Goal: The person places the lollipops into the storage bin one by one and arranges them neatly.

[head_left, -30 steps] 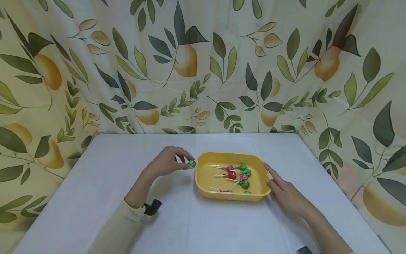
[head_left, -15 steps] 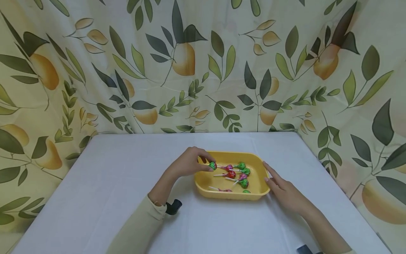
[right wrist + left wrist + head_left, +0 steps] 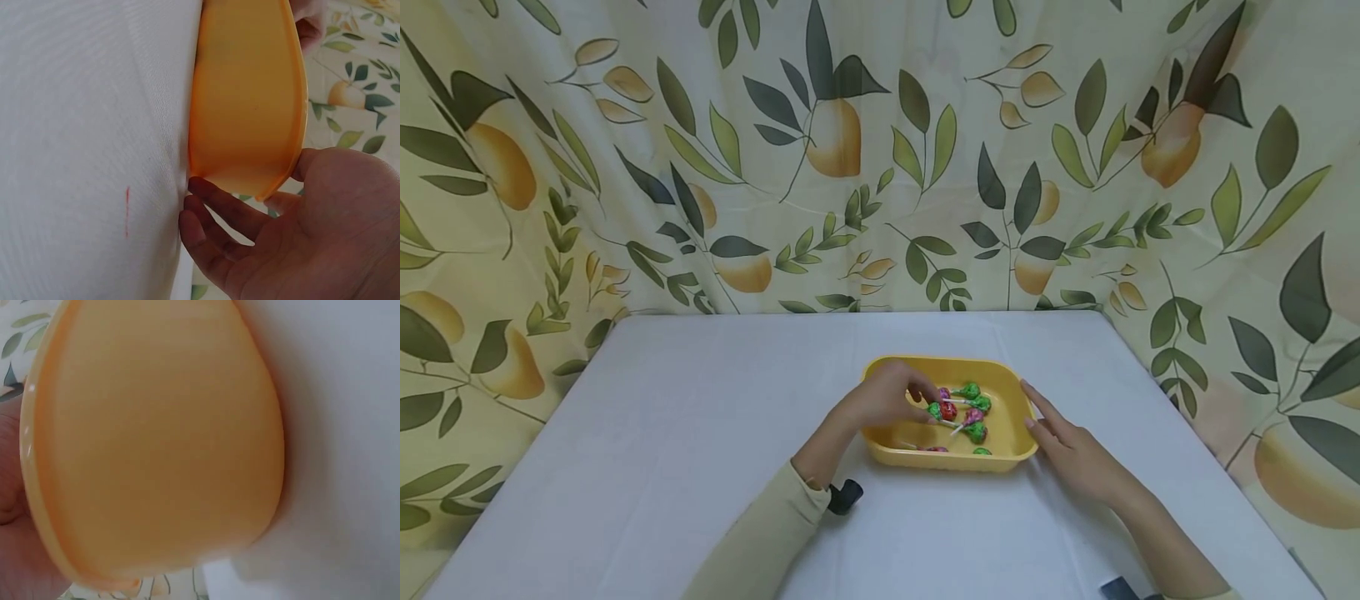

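Observation:
Inside the yellow plastic tray [image 3: 917, 458], my left hand [image 3: 887, 396] pinches a green-wrapped lollipop [image 3: 935, 411] between thumb and fingers, close to a red lollipop [image 3: 949, 411]. More lollipops in green and pink wrappers lie in the tray, among them a green one [image 3: 977, 433]; the left hand covers some sticks. My right hand [image 3: 1078, 458] holds the tray's right end, with its thumb at the rim and its fingers against the outside wall, as the right wrist view also shows. In the left wrist view the tray wall [image 3: 162, 437] hides most of the left hand [image 3: 14, 487].
The tray stands on a table with a white cloth [image 3: 700, 392]. Behind and at both sides hangs a curtain [image 3: 880, 217] printed with leaves and fruit. A dark wrist camera [image 3: 846, 497] sits at the left cuff.
My left hand has moved right, from outside the tray's left edge to inside it, carrying the green lollipop in among the others. My right hand has stayed at the tray's right end.

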Available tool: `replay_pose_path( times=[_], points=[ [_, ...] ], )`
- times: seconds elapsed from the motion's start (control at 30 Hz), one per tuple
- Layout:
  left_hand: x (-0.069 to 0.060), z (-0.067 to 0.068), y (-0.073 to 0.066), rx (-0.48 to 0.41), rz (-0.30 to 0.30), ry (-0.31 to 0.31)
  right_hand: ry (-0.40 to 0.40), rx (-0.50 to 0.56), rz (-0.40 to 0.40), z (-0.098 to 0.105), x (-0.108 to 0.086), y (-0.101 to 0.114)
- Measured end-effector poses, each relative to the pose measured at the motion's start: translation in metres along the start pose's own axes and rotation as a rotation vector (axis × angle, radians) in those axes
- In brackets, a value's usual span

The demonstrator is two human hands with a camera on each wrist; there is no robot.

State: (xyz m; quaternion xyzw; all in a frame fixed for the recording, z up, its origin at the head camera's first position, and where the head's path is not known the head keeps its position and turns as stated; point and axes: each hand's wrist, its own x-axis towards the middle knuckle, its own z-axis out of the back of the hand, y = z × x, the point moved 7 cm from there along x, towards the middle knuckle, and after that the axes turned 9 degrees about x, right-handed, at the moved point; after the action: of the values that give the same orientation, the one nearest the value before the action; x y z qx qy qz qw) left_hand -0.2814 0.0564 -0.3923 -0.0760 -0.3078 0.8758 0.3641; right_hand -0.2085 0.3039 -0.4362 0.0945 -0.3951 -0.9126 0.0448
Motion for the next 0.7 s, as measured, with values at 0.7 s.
replay_pose_path(
  times=[0.7],
  points=[
    [0.009, -0.043, 0.004, -0.063, 0.111, 0.019, -0.007, 0.006, 0.011, -0.001, -0.002, 0.002]
  ],
)
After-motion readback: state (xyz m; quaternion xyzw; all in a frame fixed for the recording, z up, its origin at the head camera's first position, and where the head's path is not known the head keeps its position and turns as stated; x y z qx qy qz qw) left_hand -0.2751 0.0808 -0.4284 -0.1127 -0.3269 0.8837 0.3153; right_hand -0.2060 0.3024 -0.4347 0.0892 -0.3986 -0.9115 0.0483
